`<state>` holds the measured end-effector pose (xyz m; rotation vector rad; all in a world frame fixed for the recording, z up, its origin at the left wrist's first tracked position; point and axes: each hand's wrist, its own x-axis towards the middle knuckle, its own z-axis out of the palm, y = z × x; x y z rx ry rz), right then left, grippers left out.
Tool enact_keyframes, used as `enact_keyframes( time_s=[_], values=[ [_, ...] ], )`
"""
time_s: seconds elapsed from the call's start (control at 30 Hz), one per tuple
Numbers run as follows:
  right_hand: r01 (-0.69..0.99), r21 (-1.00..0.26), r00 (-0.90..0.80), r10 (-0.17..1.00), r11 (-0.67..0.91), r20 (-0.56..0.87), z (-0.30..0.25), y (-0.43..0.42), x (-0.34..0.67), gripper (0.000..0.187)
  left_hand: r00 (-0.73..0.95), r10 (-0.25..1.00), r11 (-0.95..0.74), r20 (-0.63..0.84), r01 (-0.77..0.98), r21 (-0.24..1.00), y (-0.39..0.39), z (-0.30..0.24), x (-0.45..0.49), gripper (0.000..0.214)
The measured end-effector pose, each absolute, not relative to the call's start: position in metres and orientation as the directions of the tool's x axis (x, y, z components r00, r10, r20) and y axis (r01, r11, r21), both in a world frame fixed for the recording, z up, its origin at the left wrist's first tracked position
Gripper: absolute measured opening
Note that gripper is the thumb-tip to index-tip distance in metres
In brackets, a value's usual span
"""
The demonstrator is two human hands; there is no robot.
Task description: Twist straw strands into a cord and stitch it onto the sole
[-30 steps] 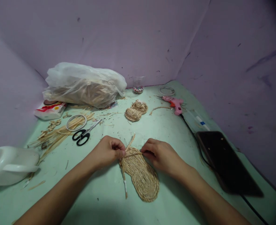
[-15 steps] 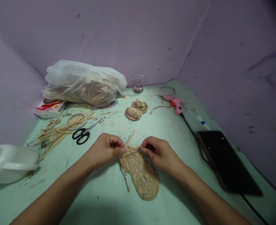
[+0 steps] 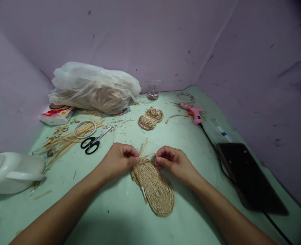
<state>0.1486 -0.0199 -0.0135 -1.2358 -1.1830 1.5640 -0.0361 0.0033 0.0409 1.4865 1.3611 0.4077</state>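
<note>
A sole-shaped piece of coiled straw rope (image 3: 154, 185) lies on the green table between my hands. At its far end, my left hand (image 3: 123, 157) pinches a thin braided cord (image 3: 144, 146), whose loose tip sticks up past the fingers. My right hand (image 3: 172, 161) is closed on another stretch of cord (image 3: 151, 155) at the piece's upper right edge. A white-wrapped cord end (image 3: 143, 193) shows at the piece's left side. Farther back rests a second, similar coiled piece (image 3: 151, 118).
Black-handled scissors (image 3: 91, 144), a tape ring (image 3: 85, 129) and straw strips (image 3: 61, 148) lie left, near a white jug (image 3: 15, 172). Behind stand a plastic bag (image 3: 96, 88) and a cup of beads (image 3: 154, 91). A pink glue gun (image 3: 195, 111) and phone (image 3: 251, 177) are right.
The cord between my hands has lifted slightly off the coiled piece's far edge. The white-wrapped end at the left has swung in against the piece. The whole view has shifted a little.
</note>
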Motion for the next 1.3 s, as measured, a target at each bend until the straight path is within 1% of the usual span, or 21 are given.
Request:
enact_keyframes(
  time_s=[0.2,0.3,0.47,0.73,0.87,1.03,1.1,1.2,1.23,1.3],
  values=[
    [-0.067,-0.974,-0.202,0.959,-0.218,-0.2,-0.009,-0.022,0.147,0.008,0.277,0.909,0.098,-0.312,0.585,0.805,0.004,0.045,-0.037,0.01],
    [-0.029,-0.981,-0.22,0.958,-0.193,-0.182,-0.012,-0.023,0.147,0.007,0.291,0.91,0.071,-0.297,0.596,0.8,0.004,0.044,-0.038,0.011],
    [0.018,-0.985,-0.24,0.956,-0.17,-0.169,-0.016,-0.022,0.149,0.007,0.294,0.9,0.087,-0.321,0.601,0.795,0.004,0.042,-0.038,0.011],
    [0.0,-0.982,-0.245,0.952,-0.188,-0.182,-0.014,-0.02,0.149,0.008,0.307,0.887,0.104,-0.344,0.595,0.797,0.004,0.042,-0.038,0.011],
    [0.027,-0.983,-0.238,0.954,-0.18,-0.181,-0.015,-0.021,0.149,0.007,0.302,0.893,0.102,-0.335,0.588,0.803,0.006,0.039,-0.039,0.011],
    [0.087,-0.987,-0.203,0.968,-0.134,-0.15,-0.013,-0.024,0.148,0.007,0.245,0.928,0.087,-0.281,0.59,0.803,0.009,0.037,-0.041,0.01],
    [0.08,-0.984,-0.2,0.965,-0.159,-0.172,-0.011,-0.024,0.146,0.008,0.194,0.952,0.077,-0.238,0.601,0.796,0.011,0.037,-0.043,0.011],
    [0.019,-0.965,-0.194,0.946,-0.261,-0.26,-0.009,-0.023,0.146,0.014,0.129,0.973,0.052,-0.19,0.681,0.73,0.017,0.037,-0.05,0.014],
    [-0.011,-0.955,-0.193,0.938,-0.296,-0.288,-0.008,-0.023,0.147,0.016,0.119,0.976,0.037,-0.182,0.732,0.68,0.019,0.036,-0.053,0.016],
    [-0.062,-0.936,-0.2,0.923,-0.345,-0.327,-0.006,-0.022,0.148,0.019,0.098,0.987,-0.016,-0.126,0.846,0.532,0.02,0.037,-0.058,0.02]
  ],
)
